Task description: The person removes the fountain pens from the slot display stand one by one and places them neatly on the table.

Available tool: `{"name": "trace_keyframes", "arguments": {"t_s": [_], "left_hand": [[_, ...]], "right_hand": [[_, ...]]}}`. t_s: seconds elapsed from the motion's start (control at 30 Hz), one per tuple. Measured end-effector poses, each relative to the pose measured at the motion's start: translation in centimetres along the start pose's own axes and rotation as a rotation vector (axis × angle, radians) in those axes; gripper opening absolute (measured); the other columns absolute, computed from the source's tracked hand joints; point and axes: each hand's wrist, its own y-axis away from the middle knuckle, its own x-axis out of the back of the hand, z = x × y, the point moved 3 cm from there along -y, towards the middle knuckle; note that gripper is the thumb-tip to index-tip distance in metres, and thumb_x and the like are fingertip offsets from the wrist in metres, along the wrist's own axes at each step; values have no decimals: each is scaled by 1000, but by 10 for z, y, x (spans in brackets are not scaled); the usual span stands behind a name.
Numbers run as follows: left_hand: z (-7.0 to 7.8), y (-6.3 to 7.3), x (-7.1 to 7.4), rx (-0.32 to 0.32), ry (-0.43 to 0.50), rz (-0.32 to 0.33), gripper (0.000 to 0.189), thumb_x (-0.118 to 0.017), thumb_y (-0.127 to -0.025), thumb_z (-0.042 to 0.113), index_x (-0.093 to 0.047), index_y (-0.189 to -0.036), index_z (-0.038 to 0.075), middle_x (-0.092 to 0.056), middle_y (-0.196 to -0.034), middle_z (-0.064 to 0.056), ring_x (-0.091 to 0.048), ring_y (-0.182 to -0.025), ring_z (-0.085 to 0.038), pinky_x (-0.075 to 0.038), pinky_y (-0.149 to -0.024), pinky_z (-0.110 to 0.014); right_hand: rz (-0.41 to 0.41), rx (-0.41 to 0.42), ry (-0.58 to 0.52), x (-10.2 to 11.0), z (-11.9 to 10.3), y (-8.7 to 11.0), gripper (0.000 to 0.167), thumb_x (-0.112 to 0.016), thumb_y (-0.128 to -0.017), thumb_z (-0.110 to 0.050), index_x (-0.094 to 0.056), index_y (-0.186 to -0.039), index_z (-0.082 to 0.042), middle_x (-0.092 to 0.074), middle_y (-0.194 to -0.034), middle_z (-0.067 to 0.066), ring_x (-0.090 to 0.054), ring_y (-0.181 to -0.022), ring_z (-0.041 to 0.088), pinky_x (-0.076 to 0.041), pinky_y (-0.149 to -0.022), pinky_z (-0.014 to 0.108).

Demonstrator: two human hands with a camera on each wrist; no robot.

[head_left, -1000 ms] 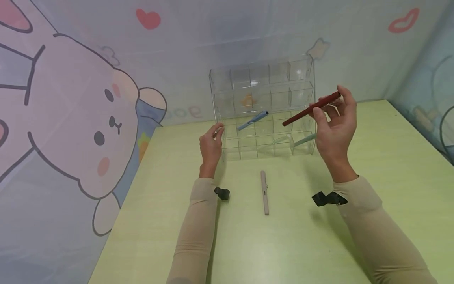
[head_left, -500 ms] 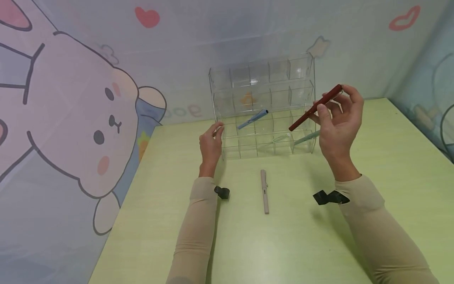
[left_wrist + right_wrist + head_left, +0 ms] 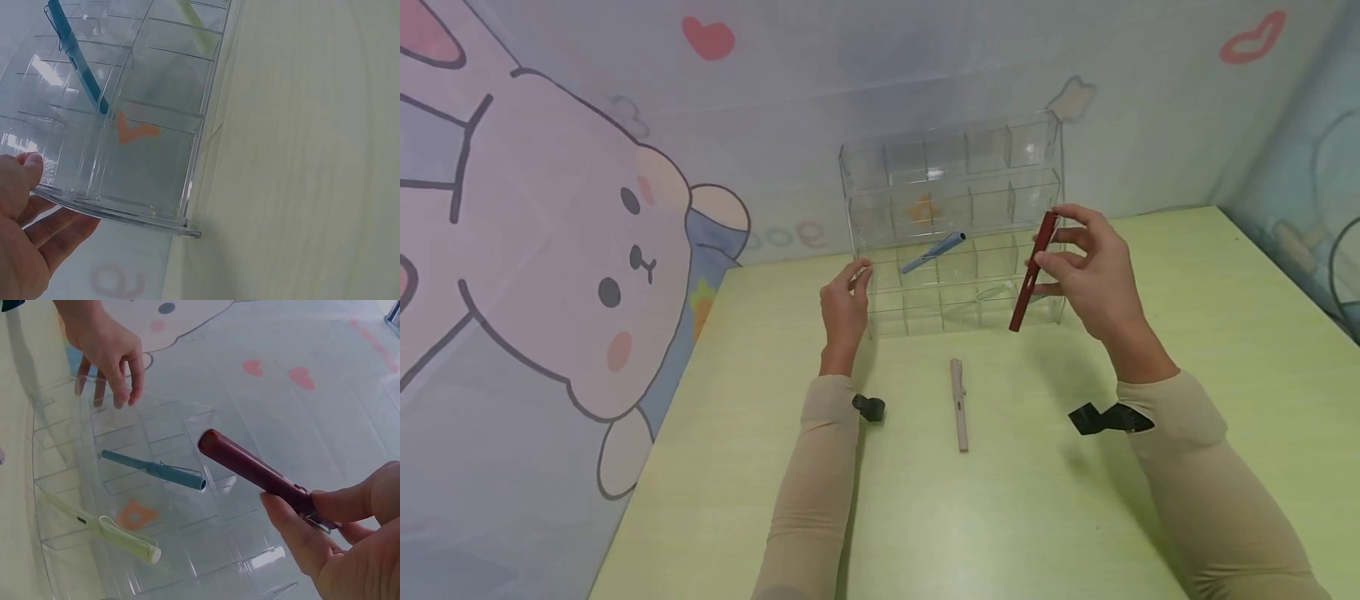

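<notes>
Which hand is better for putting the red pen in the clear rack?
Probably the right hand: it holds the red pen near the clear rack, while the left hand grips the rack's side.

Cartoon rabbit [image 3: 568, 250] and red heart [image 3: 708, 38] on backdrop [image 3: 940, 67]; pale green table [image 3: 1000, 508]

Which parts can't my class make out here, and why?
Head view: most of the darker green pen, behind the right hand.
Left wrist view: one end of the pale green pen, cut by the top edge.
Right wrist view: part of the red pen, behind the thumb.
Head view: any lettering on the beige pen, too small.
</notes>
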Motion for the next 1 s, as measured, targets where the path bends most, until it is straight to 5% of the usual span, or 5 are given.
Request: {"name": "trace_keyframes", "arguments": {"t_s": [0.3,1.0], "left_hand": [[-1,1,0,-9,2,-4,20,-63,-100,21,-75,-115,12,-72,-117,-8,-72,-99,-28,-39,-53,-30],[1,1,2,-12,-8,7,21,-65,-99,21,-75,-113,10,-73,-116,-9,-73,-96,-28,-35,-49,-28]], "right_hand": [[-194,-239,194,2,10,-2,63,-58,-98,5,-32,-154,-6,-49,-127,21,-69,-84,15,-58,-72,39],[-626,-461,230,-18,49,3,58,-60,-91,15,-34,-142,10,-50,-117,30,-71,-89,31,-56,-81,48]]}}
